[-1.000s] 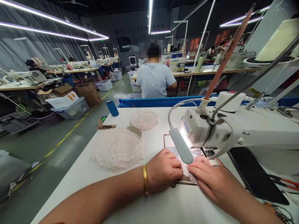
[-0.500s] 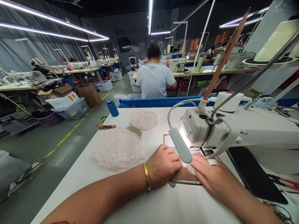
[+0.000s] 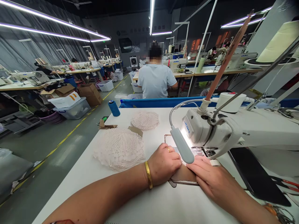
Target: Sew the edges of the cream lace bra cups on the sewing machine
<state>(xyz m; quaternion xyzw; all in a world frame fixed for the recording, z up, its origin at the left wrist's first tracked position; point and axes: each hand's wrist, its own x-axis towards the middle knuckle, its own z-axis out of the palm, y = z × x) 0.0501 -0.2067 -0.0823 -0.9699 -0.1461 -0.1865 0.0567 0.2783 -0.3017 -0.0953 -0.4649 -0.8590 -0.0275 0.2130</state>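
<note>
My left hand, with a ring and a gold bangle, has its fingers curled down on white lace in front of the sewing machine. My right hand lies with its fingers stretched out flat beside the needle area, over the lace's right side. Most of the lace is hidden by the hands and the grey lamp. Below it shows a brown plate with a pale edge, set in the white table. The needle itself is hidden behind the lamp.
Left of my hands lie a large pile of white lace and a smaller lace pile. A blue thread cone stands at the table's far left corner. Right are a black phone-like slab and red-handled tool. A person sits ahead.
My right hand has shifted slightly left, its fingertips nearer my left hand. Less white lace shows between the hands. The view has shifted slightly.
</note>
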